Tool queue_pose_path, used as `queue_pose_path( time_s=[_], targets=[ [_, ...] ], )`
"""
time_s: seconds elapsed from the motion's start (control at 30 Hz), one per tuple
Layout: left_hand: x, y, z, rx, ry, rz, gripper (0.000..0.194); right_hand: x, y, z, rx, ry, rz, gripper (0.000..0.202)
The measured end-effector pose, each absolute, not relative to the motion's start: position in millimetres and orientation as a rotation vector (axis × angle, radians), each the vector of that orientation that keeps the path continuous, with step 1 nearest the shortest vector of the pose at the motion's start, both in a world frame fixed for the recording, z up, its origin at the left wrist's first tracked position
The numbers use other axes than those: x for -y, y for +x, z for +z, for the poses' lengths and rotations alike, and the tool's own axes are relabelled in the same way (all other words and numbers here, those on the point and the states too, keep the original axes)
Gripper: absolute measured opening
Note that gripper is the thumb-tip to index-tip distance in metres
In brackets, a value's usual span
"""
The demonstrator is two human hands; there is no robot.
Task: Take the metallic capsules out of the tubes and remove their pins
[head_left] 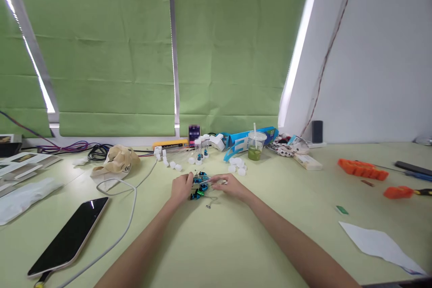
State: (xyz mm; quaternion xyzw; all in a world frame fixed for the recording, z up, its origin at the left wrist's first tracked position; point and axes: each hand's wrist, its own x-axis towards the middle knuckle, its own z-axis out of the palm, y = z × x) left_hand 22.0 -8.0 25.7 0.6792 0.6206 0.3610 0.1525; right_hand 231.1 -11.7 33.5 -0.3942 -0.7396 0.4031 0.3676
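Note:
Between my two hands, at the middle of the pale green table [216, 243], lies a cluster of small blue and black parts [201, 179] with a green piece [200, 193] at its lower side. My left hand [182, 186] rests at the left of the cluster, fingers bent together against it. My right hand [229, 185] pinches a thin, clear piece at the cluster's right side; its exact shape is too small to tell. A thin grey wire with small ends [208, 206] lies just below. Behind stand clear tubes with white caps [199, 153].
White caps [237, 165] and a lidded cup of green drink [255, 146] stand behind. At left are a large phone [70, 237], a white cable [134, 202] and a paper bag [119, 162]. Orange holder [362, 169], orange tool [398, 192] and white paper [381, 244] lie right.

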Motion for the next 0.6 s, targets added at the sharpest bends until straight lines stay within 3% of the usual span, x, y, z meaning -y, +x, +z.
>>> queue_pose_path(
  time_s=[0.17, 0.6],
  targets=[
    [11.3, 23.3, 25.1, -1.813, 2.028, 1.034, 0.051, 10.3, 235.1, 32.9, 1.765, -1.174, 1.127, 0.04],
    [7.8, 14.8, 24.5, -1.85, 2.084, 0.982, 0.047, 9.6, 242.4, 35.5, 1.77, -1.097, 1.285, 0.042]
  ],
)
